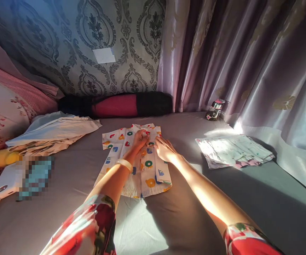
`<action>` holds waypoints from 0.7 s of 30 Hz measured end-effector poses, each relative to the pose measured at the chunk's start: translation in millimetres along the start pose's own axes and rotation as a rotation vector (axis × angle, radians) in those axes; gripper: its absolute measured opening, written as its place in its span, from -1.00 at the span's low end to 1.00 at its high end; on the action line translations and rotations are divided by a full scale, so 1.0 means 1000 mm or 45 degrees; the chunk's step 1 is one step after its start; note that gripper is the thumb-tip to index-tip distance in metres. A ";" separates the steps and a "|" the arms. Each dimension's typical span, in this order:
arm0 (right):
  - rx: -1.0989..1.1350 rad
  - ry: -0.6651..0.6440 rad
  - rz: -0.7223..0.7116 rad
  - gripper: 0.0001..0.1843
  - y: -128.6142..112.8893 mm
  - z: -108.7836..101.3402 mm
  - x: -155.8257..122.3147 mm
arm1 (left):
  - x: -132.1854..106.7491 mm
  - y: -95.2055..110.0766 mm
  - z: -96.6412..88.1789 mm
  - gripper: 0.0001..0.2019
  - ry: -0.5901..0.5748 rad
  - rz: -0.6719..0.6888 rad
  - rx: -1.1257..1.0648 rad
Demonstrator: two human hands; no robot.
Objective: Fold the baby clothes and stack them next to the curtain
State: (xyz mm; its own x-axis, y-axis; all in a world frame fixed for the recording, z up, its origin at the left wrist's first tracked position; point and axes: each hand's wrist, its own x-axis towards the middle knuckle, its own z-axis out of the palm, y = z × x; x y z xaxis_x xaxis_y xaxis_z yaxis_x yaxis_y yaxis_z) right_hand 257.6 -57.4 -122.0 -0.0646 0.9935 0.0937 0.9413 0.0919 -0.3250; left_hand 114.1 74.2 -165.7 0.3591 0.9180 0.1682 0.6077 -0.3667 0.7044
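A small white shirt (147,173) with coloured prints lies spread flat on the grey bed sheet (195,212), collar towards the wall. My left hand (140,139) rests near the collar with its fingers curled onto the cloth, a pale bangle on that wrist. My right hand (165,148) lies beside it on the shirt's right front panel, fingers pressed together against the fabric. Both hands touch the upper chest of the shirt. Whether either one pinches the cloth is hard to tell.
A folded pale garment (235,150) lies to the right. A stack of folded light clothes (54,131) sits at the left. A red and black bolster (115,105) lies against the wall, and a small flask (214,109) stands by the curtain. A white device (3,184) is at far left.
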 end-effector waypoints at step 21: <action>-0.193 -0.039 0.242 -0.41 0.027 0.024 0.088 | 0.013 -0.019 0.018 -0.42 0.223 0.278 -0.085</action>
State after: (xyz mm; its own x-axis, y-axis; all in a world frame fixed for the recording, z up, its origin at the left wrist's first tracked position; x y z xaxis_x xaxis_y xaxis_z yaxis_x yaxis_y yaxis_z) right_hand 269.3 34.4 -145.0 0.1108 0.9937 0.0149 0.9763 -0.1060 -0.1887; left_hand 120.0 90.6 -188.7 0.3447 0.8328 0.4332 0.4797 -0.5529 0.6813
